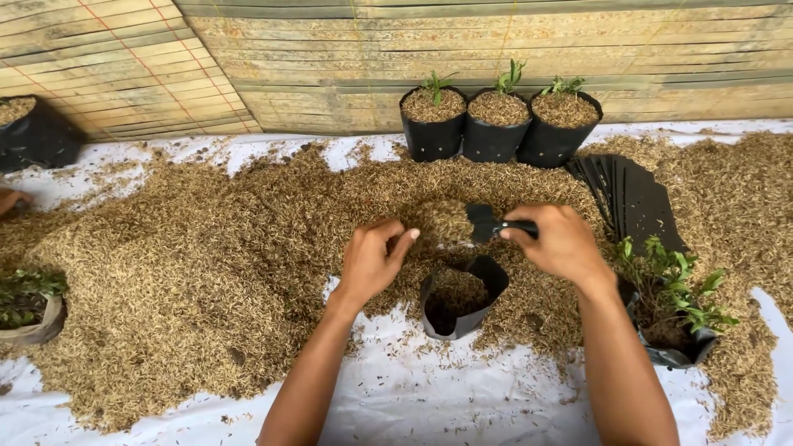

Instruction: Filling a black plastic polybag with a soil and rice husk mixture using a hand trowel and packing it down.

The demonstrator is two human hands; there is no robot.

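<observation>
White sheeting under loose husks; right hand (562,244) grips a heaped scoop (462,221) above the floppy bag (461,296); left hand (372,260), half-curled and empty, steadies the light husks.

Three filled seedling bags (494,124) against a bamboo wall (413,49); flat black bags (632,198) stacked.

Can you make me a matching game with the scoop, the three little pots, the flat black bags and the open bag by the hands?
Things:
1. Scoop
2. Three filled pots
3. Stack of flat black bags
4. Open black bag

Descriptions:
A. Lined up by the bamboo wall, each with a seedling
B. Fanned out on the husks, empty
C. Below the hands, partly filled
D. Held in the right hand, heaped with husks

Pairs: 1-D, 2-A, 3-B, 4-C
</observation>
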